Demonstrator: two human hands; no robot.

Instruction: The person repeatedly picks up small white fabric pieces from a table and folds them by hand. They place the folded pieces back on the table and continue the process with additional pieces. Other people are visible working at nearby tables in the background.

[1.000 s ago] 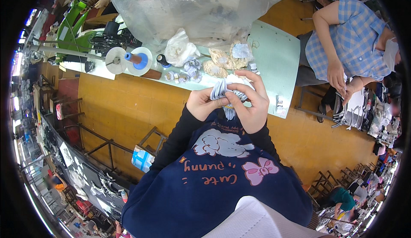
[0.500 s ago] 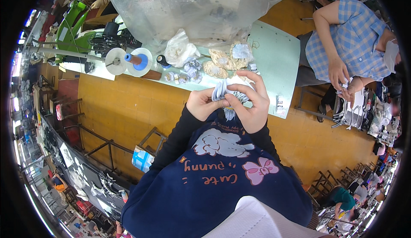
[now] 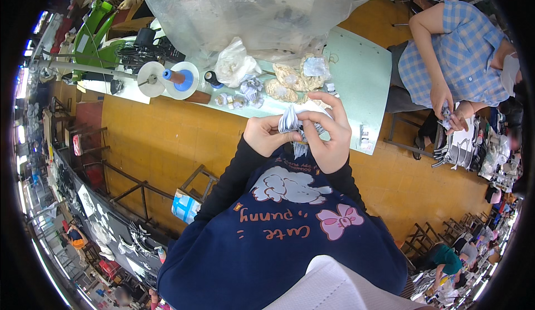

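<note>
1. The stack of thin white slips (image 3: 288,120) is sitting between the two hands, up off the surface (image 3: 362,70) and appearing in line with its near edge, nearer to the near right corner than to the left end.
2. The left hand (image 3: 259,136) is gripping the stack from its left side; its thumb is reaching rightward along the lower part of the slips, while its fingers are curling behind them.
3. The right hand (image 3: 332,143) is pinching at the stack's right side, thumb and one finger meeting the slips; another finger is arching above them, clear of the stack.
4. The slips are bunching upright and fanning apart a little at their upper ends.
5. A bunch of pale strips (image 3: 300,150) is hanging just below the stack, between the hands; whether it is joining the stack, I cannot tell.
6. Both forearms, in dark sleeves (image 3: 234,168), are rising from the lower edge of the view and converging, wrists bending inward.
7. Beyond the hands, beige bundles (image 3: 287,77) are lying on the surface, inward from its near edge; a white crumpled bag (image 3: 235,64) is resting to their left.
8. A small packet (image 3: 364,134) is lying close to the near right corner.
9. Past the right edge, a co-worker in a checked shirt (image 3: 457,53) is handling something small.
</note>
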